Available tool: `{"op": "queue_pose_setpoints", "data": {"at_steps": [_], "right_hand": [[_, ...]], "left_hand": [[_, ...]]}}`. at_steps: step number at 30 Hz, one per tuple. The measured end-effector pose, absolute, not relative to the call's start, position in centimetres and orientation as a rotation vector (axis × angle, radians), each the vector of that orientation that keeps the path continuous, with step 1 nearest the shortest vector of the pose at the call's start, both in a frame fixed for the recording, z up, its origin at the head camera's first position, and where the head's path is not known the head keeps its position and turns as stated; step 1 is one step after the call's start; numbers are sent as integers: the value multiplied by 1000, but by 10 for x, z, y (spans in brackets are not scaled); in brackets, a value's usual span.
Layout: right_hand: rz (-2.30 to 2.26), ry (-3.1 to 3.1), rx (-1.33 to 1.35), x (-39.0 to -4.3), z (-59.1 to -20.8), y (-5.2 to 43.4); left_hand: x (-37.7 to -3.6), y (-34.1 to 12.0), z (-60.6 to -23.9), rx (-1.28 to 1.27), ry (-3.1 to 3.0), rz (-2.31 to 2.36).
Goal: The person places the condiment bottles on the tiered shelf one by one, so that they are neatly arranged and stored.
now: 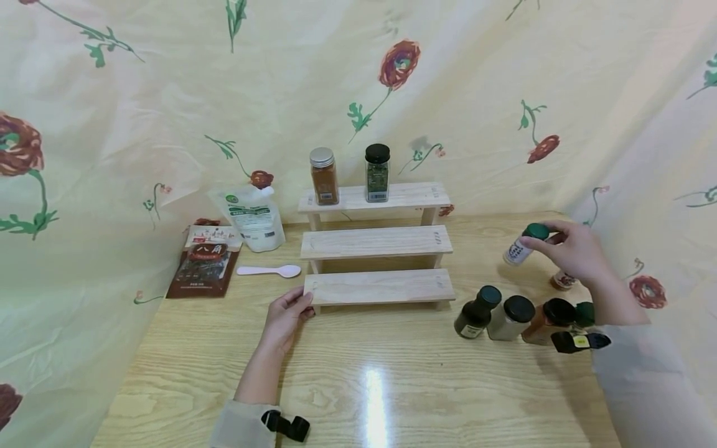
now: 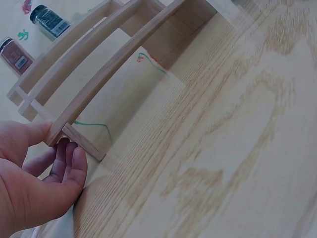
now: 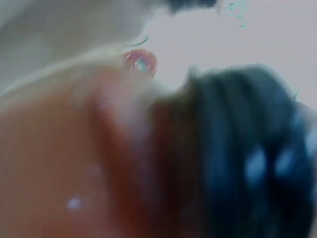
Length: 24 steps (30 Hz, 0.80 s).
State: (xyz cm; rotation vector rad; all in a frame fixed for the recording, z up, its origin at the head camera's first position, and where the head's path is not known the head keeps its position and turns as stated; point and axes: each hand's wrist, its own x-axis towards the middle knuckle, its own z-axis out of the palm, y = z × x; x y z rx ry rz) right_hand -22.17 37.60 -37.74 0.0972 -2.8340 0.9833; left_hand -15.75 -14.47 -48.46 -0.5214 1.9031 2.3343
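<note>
Two jars already stand on the wooden rack (image 1: 376, 246); my right hand (image 1: 574, 252) pinches a green-capped jar (image 1: 525, 244) aloft at far right, my left hand (image 1: 287, 317) grips the rack's near-left corner. I judge carrying leftward onto a step comes next.

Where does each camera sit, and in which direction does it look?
Head: sits high, looks forward and down at the table; shows the left hand gripping the wooden rack and the right hand holding a green-capped jar.
Left wrist: sits low by the left hand, looks along the rack.
Right wrist: pressed close, a blur of skin and a dark cap.
Head and left wrist share the rack and its two jars.
</note>
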Motion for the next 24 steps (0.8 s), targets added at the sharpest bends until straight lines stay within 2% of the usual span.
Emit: {"op": "queue_pose_setpoints", "data": {"at_steps": [14,24], "right_hand": [[1089,-2721,34,-228,-343,352],[1097,-2689,98,-238,-325,337]], "left_hand": [[-156,-145,-484,-471,1903,2351],[-156,-146,-483,-437,1920,2359]]}}
